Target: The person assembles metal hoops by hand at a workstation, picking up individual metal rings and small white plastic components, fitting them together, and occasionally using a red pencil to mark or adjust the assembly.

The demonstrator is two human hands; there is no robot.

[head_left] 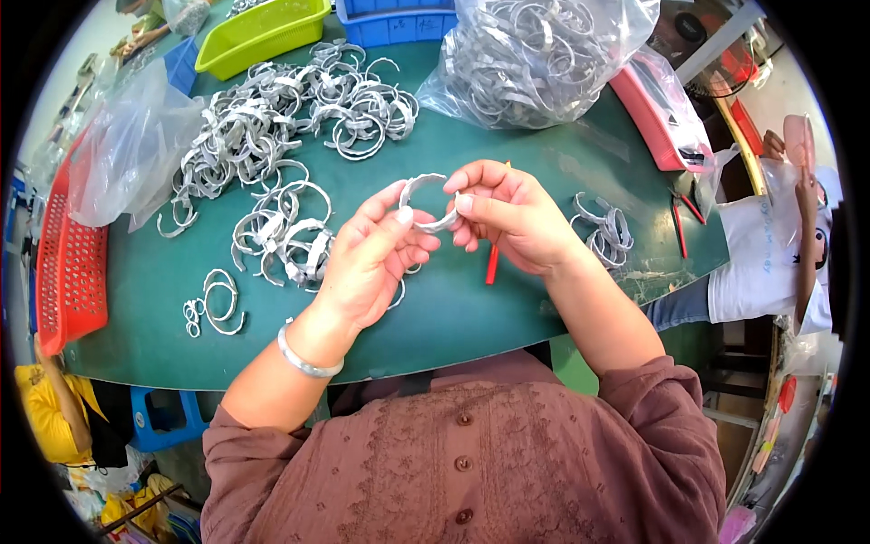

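Observation:
Above the green table (453,313), both my hands hold one grey metal cuff bracelet (437,225). My left hand (362,263) pinches its left side between thumb and fingers. On its right side, the thumb and fingers of my right hand (517,218) are closed. Under my right hand lies a tool with a red handle (492,264), its other end mostly hidden. Loose bracelets (281,231) lie left of my left hand, some partly covered by it. Farther left, a few rings (220,299) sit apart. Several more bracelets (609,238) rest right of my right forearm.
A large heap of bracelets (236,136) lies at the far left, beside a clear bag (136,150) and red basket (72,263). Behind are a lime tray (263,36), blue bin (399,25) and stuffed bag (530,63). Right: pink tray (662,118), red-handled pliers (680,227), another person (761,254).

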